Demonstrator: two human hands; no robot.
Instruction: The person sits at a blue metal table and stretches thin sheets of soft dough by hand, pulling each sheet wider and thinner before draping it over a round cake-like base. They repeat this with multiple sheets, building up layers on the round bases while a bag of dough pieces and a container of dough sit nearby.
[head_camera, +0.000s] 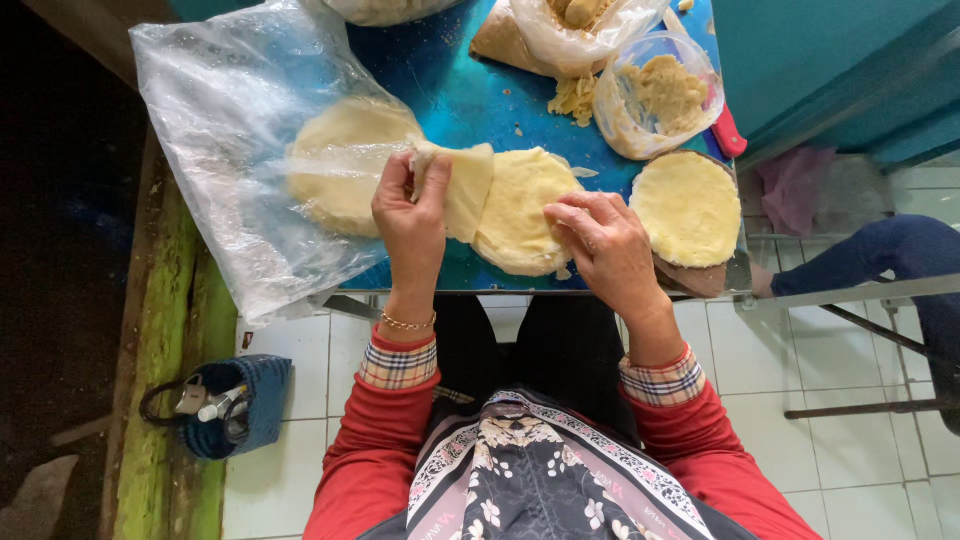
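Blue table (450, 90), plastic bag (230, 130) (crumpled), filling tub (655, 95)

Views: one only, so no scene is shared between views.
Position: worn on the person's head, above the lap.
Direction: straight down, over red sleeves onto the blue table (450, 90).
Nearness: close; left hand (412, 215) and right hand (605, 245) sit mid-picture.
Edges: white tiled floor (300, 480) below, a dark strip left.

Pale yellow dough round (520, 210) flat on blue table, its left flap (465, 185) folded upward
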